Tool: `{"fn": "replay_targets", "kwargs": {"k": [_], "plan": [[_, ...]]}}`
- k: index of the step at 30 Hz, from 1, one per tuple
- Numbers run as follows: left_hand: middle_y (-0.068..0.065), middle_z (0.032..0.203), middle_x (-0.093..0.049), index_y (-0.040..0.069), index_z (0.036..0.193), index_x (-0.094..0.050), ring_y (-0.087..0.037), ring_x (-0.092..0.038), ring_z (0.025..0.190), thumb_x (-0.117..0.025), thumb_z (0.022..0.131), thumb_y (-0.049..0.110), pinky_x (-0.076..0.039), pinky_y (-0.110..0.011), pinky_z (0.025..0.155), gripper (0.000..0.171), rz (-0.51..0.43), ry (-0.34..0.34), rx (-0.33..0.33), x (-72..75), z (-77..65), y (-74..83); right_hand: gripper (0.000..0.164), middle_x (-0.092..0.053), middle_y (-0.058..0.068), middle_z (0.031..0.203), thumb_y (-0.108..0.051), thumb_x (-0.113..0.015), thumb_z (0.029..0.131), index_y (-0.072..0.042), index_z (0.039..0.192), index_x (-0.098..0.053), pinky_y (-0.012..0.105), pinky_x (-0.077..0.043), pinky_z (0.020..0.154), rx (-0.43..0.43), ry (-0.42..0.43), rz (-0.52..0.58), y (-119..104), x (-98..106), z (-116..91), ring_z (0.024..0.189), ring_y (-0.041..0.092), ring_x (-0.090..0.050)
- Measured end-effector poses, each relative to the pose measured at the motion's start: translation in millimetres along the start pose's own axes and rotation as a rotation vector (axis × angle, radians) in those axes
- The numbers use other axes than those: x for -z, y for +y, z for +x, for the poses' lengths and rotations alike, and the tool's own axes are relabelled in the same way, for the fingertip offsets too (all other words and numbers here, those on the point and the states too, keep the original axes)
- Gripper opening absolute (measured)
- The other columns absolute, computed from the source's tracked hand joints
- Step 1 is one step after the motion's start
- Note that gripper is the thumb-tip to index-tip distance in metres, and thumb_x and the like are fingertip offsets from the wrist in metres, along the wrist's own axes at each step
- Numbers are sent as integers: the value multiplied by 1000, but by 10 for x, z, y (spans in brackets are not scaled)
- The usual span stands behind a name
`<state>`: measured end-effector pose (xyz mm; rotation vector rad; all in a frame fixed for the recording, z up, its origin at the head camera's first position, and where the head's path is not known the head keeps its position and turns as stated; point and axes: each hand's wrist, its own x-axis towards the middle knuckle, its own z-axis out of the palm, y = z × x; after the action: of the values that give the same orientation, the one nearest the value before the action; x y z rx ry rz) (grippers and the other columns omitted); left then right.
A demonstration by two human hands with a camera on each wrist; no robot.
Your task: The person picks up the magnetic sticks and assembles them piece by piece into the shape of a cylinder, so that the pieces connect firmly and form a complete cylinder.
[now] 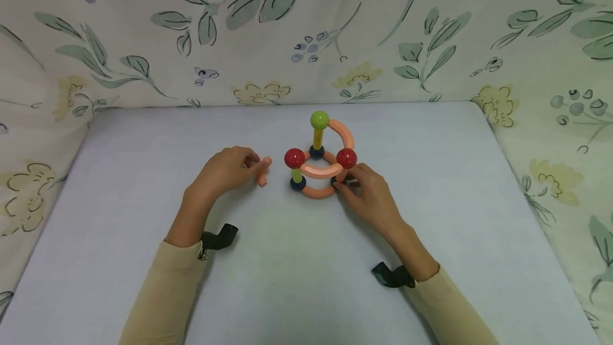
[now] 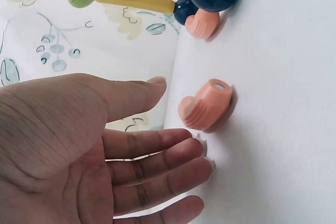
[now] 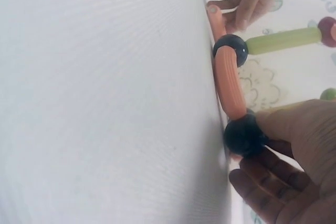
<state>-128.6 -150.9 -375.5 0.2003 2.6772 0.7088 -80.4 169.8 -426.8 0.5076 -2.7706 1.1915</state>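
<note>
A magnetic ball-and-stick frame stands mid-table. Its base ring joins orange curved sticks [image 1: 318,192] and dark blue balls [image 1: 316,152]. A yellow stick [image 1: 318,139] rises to a green ball [image 1: 320,120], and a light green stick [image 1: 297,175] to a red ball [image 1: 294,158]. Another red ball [image 1: 347,158] sits at the right, linked by curved orange sticks. My right hand [image 1: 375,196] pinches the near-right dark blue ball [image 3: 242,137] between thumb and fingers. Left of the frame, my left hand [image 1: 230,170] hovers beside a loose orange curved stick [image 2: 210,106], fingers apart from it.
The white table [image 1: 287,270] ends at a back edge just behind the frame. Floral cloth [image 1: 306,31] hangs behind it and along both sides. A black strap [image 1: 220,237] sticks out from the left wrist and another [image 1: 394,276] from the right.
</note>
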Motion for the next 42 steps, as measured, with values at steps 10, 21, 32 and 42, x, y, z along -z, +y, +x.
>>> {"fn": "replay_targets", "kwargs": {"k": [10, 21, 32, 42], "plan": [[-12, 100, -81, 1, 119, -78, -27, -73, 93, -65, 104, 43, -58, -47, 84, 46, 13, 83, -13, -146, 63, 71, 16, -71, 12, 113, -7, -79, 95, -6, 107, -69, 43, -65, 90, -9, 5, 1, -25, 4, -28, 107, 26, -75], [-12, 93, -77, 1, 113, -79, -28, -67, 86, -70, 102, 37, -55, -40, 76, 38, -12, 137, 18, -219, 80, 120, 15, -70, 12, 113, -8, -78, 95, -6, 107, -70, 44, -64, 91, -21, -16, 2, 6, 15, 0, 108, 27, -76], [-11, 91, -76, 3, 101, -78, -25, -67, 81, -75, 99, 39, -53, -38, 73, 36, -17, 120, -5, -217, 83, 113, 15, -71, 12, 111, -6, -79, 95, -5, 106, -69, 42, -65, 89, -10, 9, -2, 11, -22, -30, 107, 26, -76], [-16, 110, -78, 2, 119, -77, -30, -70, 100, -70, 102, 42, -58, -48, 89, 44, -46, 65, -14, -188, 42, 73, 16, -71, 11, 112, -6, -80, 94, -6, 106, -69, 42, -65, 90, -15, 7, 8, 8, -48, -33, 107, 25, -75]]}}
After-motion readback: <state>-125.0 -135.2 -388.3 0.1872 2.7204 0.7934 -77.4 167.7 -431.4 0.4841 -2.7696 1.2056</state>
